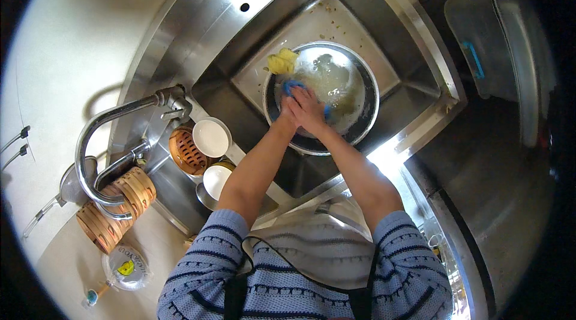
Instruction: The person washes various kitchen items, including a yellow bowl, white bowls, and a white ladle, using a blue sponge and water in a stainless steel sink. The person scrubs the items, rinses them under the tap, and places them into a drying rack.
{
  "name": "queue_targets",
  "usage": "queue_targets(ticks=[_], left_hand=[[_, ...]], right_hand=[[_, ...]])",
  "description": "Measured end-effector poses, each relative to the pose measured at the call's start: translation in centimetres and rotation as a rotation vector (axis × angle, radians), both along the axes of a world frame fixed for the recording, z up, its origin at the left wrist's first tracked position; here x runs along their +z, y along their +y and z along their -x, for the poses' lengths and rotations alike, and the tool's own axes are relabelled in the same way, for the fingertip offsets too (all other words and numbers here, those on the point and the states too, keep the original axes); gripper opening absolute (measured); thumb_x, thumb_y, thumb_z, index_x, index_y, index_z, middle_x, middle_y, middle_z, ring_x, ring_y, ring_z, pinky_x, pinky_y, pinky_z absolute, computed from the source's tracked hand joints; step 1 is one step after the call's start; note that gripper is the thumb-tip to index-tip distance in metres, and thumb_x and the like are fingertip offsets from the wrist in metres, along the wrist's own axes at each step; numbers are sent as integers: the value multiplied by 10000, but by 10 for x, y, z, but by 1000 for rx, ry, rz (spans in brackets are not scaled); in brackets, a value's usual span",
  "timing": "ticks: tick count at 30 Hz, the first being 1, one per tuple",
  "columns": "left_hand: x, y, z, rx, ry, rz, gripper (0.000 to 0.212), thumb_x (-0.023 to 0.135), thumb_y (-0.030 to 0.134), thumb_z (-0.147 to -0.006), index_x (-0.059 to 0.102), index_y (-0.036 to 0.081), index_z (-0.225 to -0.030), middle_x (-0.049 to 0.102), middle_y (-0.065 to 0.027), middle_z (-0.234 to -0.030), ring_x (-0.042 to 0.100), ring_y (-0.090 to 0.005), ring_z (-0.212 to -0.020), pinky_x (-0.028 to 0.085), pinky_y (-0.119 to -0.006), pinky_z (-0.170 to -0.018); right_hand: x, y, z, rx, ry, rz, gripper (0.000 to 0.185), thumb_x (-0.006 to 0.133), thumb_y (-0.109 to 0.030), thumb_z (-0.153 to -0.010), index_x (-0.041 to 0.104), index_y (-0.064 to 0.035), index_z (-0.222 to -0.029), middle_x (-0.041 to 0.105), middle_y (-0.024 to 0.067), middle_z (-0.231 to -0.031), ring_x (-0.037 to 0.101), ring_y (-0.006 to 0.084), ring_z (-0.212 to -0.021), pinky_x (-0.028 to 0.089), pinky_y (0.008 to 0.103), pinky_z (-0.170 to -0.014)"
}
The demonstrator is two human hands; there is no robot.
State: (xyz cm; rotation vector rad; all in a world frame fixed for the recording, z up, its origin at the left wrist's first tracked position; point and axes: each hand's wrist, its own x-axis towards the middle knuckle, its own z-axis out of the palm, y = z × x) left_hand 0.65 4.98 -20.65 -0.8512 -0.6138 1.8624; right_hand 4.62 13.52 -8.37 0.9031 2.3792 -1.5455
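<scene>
A wide round metal pan with cloudy, sudsy water lies in the stainless steel sink basin. Over its left part, my left hand and my right hand overlap, pressing on a blue cleaning cloth. Some blue shows beyond the fingers at the top and again beside my right hand; the rest is hidden beneath them. A crumpled yellow cloth hangs on the pan's upper left rim.
Left of the basin are a curved faucet, a bamboo steamer, a white bowl and another white bowl. Stacked bamboo steamers and a mesh strainer lie farther left. Food scraps dot the basin floor.
</scene>
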Motion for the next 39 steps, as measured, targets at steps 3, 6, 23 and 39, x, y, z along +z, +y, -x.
queue_targets(ticks=[3,6,23,39], left_hand=[[8,6,-1,-64,-308,109,523,353,538,-884,469,163,-1231,536,-89,-1164,510,-286,-1080,387,-482,-935],[77,48,4,-658,544,609,394,387,435,-932,517,139,-1156,589,-68,-1089,558,-252,-1020,423,-438,-909],[57,37,4,-1021,1527,1285,677,712,303,-784,396,-11,-1294,491,-116,-1243,487,-190,-1060,424,-336,-844],[317,-104,23,-133,2814,2025,186,620,-3,-773,614,74,-943,628,-84,-1005,588,-259,-986,344,-513,-984]], right_hand=[[-56,9,-15,-47,322,-213,345,457,-345,-899,575,-66,-1066,562,171,-1130,523,380,-1031,405,443,-874],[-88,38,-23,-256,67,68,340,458,-321,-900,553,-57,-1091,573,175,-1099,537,395,-982,419,454,-845],[-210,89,-92,316,-300,-9,472,540,-352,-831,547,-47,-1191,581,172,-1152,553,308,-1048,425,378,-891],[-206,70,2,305,-42,-613,373,422,-178,-859,523,-19,-1181,585,222,-1073,543,348,-1026,367,487,-929]])
